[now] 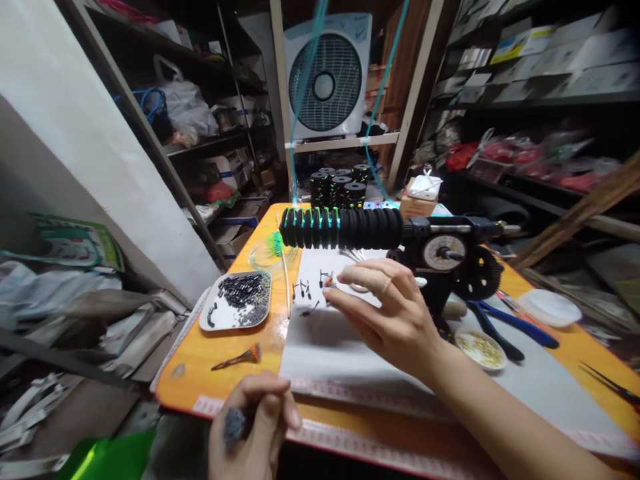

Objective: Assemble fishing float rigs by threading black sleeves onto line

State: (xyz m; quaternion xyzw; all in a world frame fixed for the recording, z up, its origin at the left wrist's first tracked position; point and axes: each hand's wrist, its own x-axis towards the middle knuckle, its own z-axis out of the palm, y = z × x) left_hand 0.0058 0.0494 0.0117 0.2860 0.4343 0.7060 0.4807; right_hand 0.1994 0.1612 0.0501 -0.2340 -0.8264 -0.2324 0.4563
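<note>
head view: our left hand (257, 423) gripped a grey tuft (233, 427), likely soft, best held midway; our right hand (393, 310) perhaps pinched an orange bit (329, 282)

The bare right forearm (495, 403) slants in from the lower right; the right hand (395, 310) has its bent fingers (355, 310) pointing leftward, one wrapped. The left hand (257, 420) sits lower, curled inward.

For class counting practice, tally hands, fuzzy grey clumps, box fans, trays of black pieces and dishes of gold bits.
Hands (left hand, right hand): 2
Fuzzy grey clump: 1
Box fan: 1
Tray of black pieces: 1
Dish of gold bits: 1
Total: 6
</note>
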